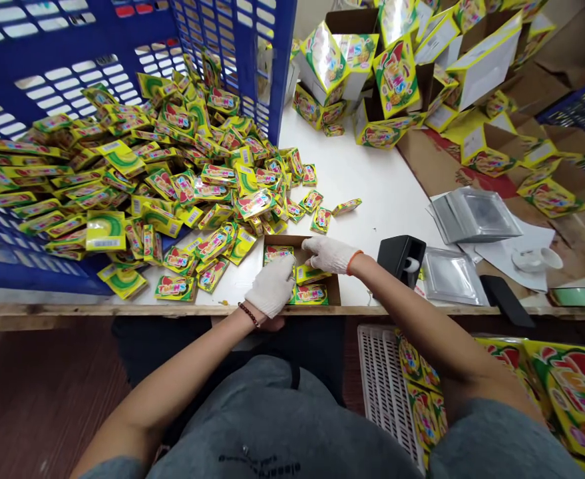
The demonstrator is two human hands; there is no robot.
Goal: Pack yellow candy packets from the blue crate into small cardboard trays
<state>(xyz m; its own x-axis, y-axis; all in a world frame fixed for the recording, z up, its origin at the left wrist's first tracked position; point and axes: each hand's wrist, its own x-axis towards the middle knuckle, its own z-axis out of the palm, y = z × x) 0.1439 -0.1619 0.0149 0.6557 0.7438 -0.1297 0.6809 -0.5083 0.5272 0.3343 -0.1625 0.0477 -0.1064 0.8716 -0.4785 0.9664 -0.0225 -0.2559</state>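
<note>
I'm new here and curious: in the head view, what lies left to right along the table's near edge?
Blue crate, loose yellow boxes, left gloved hand, right gloved hand, black holder, clear plastic covers, flat black object.

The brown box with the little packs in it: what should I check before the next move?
1. Brown box open on top: ok.
2. Gloves on left hand and right hand: ok.
3. No gaps among the packs inside: not ok, bare cardboard shows.
4. More packs nearby: ok, loose packs lie left of the box.
5. What the left hand grips, if anything: cannot tell, its fingers are hidden.
</note>
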